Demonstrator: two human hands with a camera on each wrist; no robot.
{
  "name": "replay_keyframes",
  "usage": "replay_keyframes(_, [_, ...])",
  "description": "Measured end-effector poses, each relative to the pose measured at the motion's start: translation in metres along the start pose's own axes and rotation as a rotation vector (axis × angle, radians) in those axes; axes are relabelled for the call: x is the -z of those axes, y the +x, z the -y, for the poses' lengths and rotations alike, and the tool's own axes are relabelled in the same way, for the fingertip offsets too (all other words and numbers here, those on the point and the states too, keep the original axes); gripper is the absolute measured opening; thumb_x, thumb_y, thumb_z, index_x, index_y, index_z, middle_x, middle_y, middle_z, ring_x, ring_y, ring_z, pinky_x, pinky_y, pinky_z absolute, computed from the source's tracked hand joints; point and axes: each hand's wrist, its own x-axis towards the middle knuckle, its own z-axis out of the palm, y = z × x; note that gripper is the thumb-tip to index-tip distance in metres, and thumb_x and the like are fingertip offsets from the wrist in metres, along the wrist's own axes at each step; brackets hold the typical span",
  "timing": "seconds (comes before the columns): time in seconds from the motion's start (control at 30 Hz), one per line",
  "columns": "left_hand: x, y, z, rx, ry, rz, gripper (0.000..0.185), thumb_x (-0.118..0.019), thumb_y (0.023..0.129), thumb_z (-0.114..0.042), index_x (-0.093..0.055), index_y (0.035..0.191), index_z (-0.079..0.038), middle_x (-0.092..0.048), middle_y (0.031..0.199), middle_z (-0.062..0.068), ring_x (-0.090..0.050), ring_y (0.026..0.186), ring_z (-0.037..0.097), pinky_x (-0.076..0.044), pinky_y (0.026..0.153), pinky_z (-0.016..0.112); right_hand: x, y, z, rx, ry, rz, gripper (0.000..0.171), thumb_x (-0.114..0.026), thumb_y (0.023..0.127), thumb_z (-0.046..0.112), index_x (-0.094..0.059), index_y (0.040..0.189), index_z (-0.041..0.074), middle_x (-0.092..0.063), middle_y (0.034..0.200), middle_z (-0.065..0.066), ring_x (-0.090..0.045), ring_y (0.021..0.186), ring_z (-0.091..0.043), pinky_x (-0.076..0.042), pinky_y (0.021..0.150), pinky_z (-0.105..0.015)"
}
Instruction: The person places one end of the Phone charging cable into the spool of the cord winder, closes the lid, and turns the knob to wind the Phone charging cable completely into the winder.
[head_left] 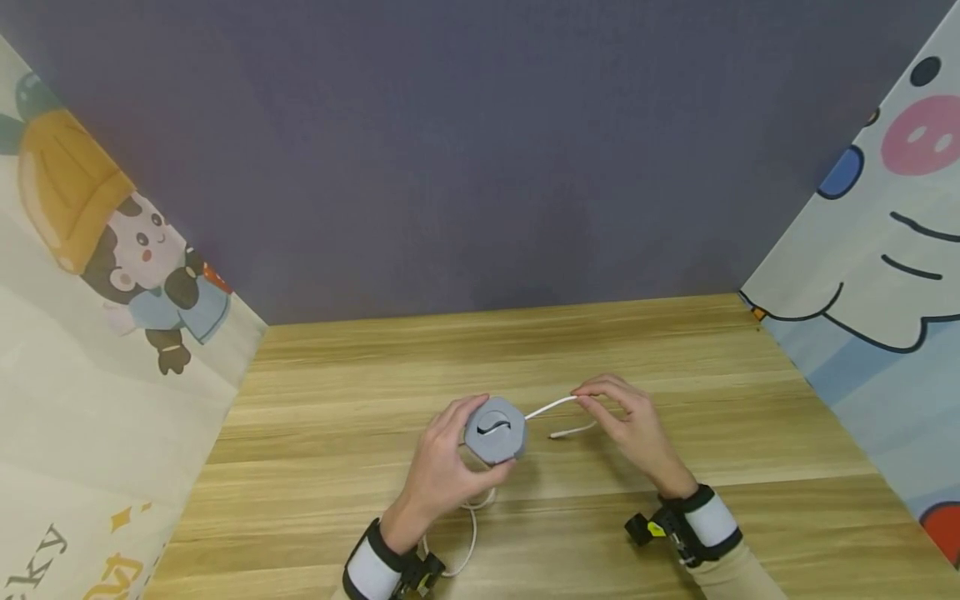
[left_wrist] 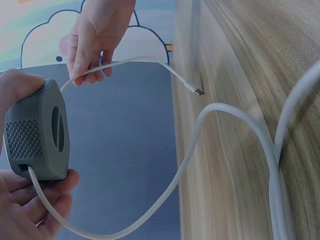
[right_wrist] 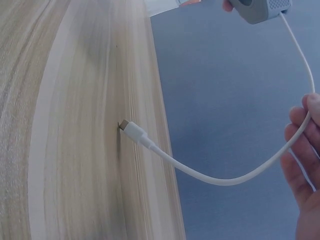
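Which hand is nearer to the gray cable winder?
Left. The left hand grips the gray cable winder by its edges; the right hand is apart from it, off to its right, pinching the white cable that extends from it.

Cable winder (left_wrist: 44, 130): matt plastic, partly bumpy; cable (right_wrist: 215, 181): smooth plastic; plug tip (right_wrist: 124, 124): metal; tabletop (head_left: 300, 500): wood-grained.

The cable holder (head_left: 497, 448) is grey with a bumpy diamond pattern, the cable (right_wrist: 220, 181) is white, the table (head_left: 337, 417) yellowish brown with streaked wood grain, the back wall (head_left: 480, 167) slate grey, the 2 wrist straps (head_left: 711, 523) black and white, and the right sleeve (head_left: 738, 575) pale beige.
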Motion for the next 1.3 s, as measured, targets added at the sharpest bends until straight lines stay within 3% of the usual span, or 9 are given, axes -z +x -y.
replay_keyframes(0.93, [-0.0011,0.0,-0.0032,-0.003,0.009,-0.003,0.083,-0.094,0.066,-0.036,-0.061,0.137,-0.008,-0.068,0.13,0.007,-0.067,0.113,0.023,-0.057,0.092,0.047,0.0034,0.0012,-0.0011,-0.008,-0.017,-0.048,0.03,-0.073,0.081,-0.02,-0.076,0.099,0.005,-0.076,0.095,-0.009,-0.067,0.096,-0.007,-0.05,0.092,-0.013])
replay_keyframes(1.1, [-0.0005,0.0,-0.0037,0.003,0.001,-0.003,0.083,-0.094,0.066,-0.035,-0.061,0.137,-0.007,-0.068,0.13,0.007,-0.067,0.113,0.024,-0.057,0.092,0.047,0.0037,-0.002,-0.0012,-0.038,-0.018,-0.004,0.029,-0.072,0.085,-0.015,-0.075,0.106,0.006,-0.074,0.098,-0.009,-0.067,0.095,-0.012,-0.051,0.09,-0.015])
replay_keyframes(1.3, [-0.0001,0.0007,-0.0041,0.008,0.001,-0.004,0.083,-0.094,0.066,-0.035,-0.061,0.137,-0.006,-0.068,0.131,0.008,-0.067,0.112,0.024,-0.057,0.092,0.048,0.0034,-0.0041,0.0027,-0.108,-0.026,0.146,0.035,-0.069,0.093,-0.006,-0.068,0.125,0.008,-0.073,0.102,0.001,-0.066,0.095,-0.01,-0.054,0.089,-0.023])
